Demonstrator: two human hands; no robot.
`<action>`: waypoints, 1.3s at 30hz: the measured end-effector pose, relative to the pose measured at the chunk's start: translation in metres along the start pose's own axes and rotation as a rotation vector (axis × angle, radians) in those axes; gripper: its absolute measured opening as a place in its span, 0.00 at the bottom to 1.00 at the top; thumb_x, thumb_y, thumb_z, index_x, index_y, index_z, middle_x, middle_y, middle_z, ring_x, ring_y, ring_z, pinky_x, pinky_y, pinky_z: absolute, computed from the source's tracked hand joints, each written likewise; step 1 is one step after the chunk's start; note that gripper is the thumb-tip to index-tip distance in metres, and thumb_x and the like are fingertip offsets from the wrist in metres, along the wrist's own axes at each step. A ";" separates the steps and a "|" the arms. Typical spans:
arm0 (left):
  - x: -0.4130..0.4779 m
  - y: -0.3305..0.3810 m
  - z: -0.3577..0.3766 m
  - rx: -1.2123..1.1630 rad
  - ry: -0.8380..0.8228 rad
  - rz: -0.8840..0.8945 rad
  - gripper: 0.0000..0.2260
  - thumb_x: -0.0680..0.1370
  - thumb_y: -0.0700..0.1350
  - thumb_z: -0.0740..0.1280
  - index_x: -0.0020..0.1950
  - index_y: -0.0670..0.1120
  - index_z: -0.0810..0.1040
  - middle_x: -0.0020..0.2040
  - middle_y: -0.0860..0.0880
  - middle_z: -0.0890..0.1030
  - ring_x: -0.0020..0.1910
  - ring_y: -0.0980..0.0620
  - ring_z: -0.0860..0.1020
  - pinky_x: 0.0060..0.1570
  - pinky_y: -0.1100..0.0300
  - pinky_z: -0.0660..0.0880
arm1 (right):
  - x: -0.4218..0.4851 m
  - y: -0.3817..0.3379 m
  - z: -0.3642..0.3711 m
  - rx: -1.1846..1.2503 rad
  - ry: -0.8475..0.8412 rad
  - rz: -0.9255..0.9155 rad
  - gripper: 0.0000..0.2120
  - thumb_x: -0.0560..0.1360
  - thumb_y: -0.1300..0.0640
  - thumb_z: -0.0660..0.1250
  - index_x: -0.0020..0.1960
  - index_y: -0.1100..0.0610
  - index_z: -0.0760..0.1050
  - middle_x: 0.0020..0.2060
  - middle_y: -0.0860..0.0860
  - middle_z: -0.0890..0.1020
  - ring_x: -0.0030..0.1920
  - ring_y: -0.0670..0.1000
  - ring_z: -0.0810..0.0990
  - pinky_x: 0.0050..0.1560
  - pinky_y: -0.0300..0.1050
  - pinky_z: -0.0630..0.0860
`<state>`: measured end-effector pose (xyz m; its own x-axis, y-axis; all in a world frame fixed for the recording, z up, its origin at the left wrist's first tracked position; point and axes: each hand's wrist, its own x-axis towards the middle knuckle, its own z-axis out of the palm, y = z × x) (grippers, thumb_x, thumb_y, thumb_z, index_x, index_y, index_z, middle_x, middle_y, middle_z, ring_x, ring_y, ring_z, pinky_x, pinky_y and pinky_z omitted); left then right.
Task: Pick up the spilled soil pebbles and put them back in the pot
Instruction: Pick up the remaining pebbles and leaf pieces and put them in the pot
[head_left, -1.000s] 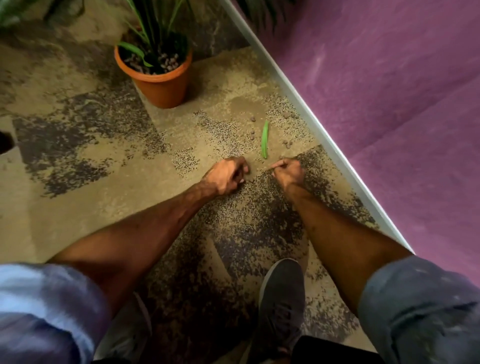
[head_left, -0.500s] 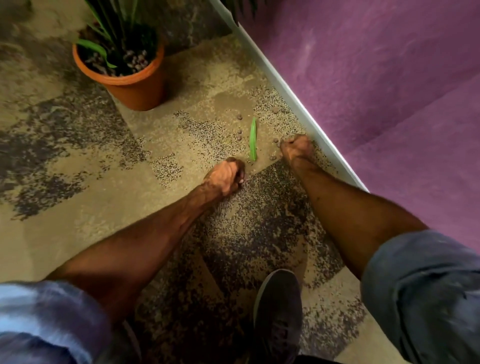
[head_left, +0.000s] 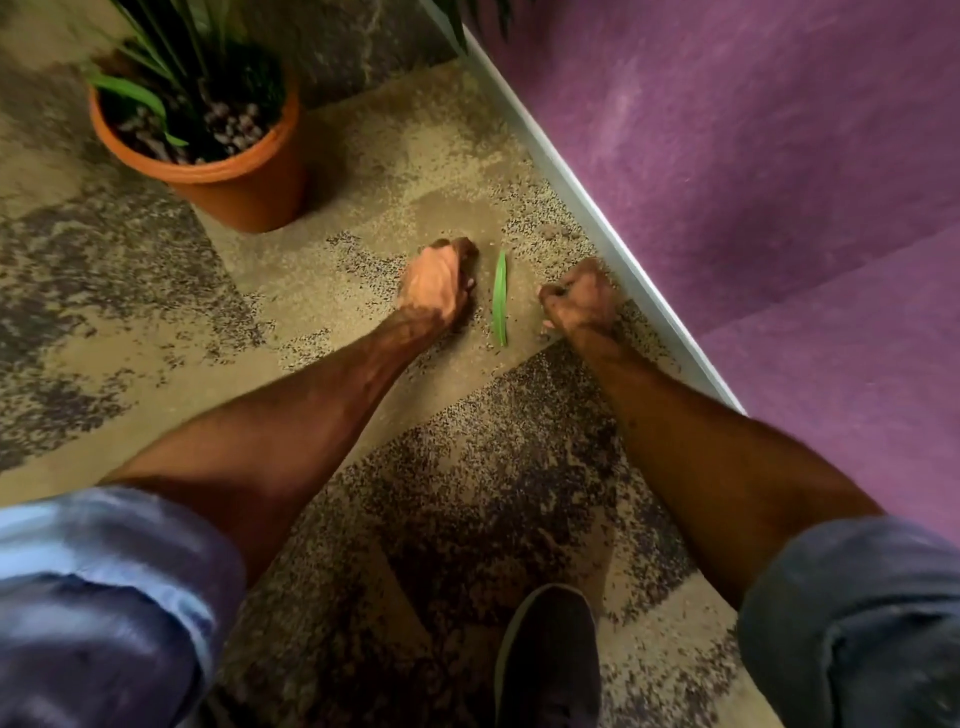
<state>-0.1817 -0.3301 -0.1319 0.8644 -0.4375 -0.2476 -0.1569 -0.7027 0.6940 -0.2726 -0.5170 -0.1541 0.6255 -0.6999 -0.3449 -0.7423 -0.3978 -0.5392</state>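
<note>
The orange pot (head_left: 244, 182) stands at the upper left with a green plant and brown pebbles (head_left: 234, 122) inside. My left hand (head_left: 436, 288) is a closed fist, knuckles up, pressed on the carpet left of a fallen green leaf (head_left: 500, 299), over the spot where loose pebbles lay. My right hand (head_left: 579, 299) is also curled shut, to the right of the leaf and near the baseboard. The pebbles seen beside the leaf earlier no longer show there. A few blurred pebbles (head_left: 549, 234) lie beyond my right hand by the wall.
A white baseboard (head_left: 597, 208) runs diagonally below the purple wall (head_left: 753, 156) on the right. My dark shoe (head_left: 545, 654) is planted at the bottom centre. Mottled tan and dark carpet (head_left: 156, 322) spreads to the left.
My left fist slid forward to the pebbles left of the leaf. My right hand reached to the pebbles by the baseboard, then drew back curled shut. The view shifted closer.
</note>
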 end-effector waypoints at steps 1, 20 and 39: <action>0.004 0.000 0.005 0.019 0.004 -0.013 0.12 0.86 0.40 0.62 0.68 0.39 0.78 0.42 0.51 0.80 0.36 0.53 0.81 0.31 0.72 0.78 | -0.001 0.001 0.001 -0.053 0.033 -0.036 0.16 0.79 0.56 0.72 0.63 0.60 0.75 0.60 0.56 0.80 0.59 0.58 0.84 0.55 0.54 0.85; -0.013 0.005 0.013 0.238 -0.031 0.063 0.07 0.83 0.36 0.64 0.57 0.41 0.82 0.43 0.48 0.81 0.39 0.50 0.78 0.36 0.59 0.78 | -0.048 0.011 0.022 0.130 0.064 -0.028 0.07 0.79 0.67 0.69 0.55 0.60 0.77 0.50 0.50 0.82 0.48 0.50 0.86 0.41 0.42 0.86; -0.035 -0.018 0.002 0.306 -0.061 0.149 0.11 0.83 0.33 0.63 0.59 0.42 0.83 0.47 0.46 0.85 0.41 0.50 0.82 0.41 0.59 0.80 | -0.078 0.015 0.022 0.240 0.153 -0.064 0.15 0.87 0.61 0.53 0.54 0.65 0.76 0.42 0.55 0.80 0.36 0.51 0.77 0.33 0.44 0.77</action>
<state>-0.2107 -0.3034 -0.1369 0.7924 -0.5745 -0.2048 -0.4235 -0.7599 0.4932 -0.3268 -0.4552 -0.1522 0.6119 -0.7667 -0.1942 -0.6135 -0.3051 -0.7284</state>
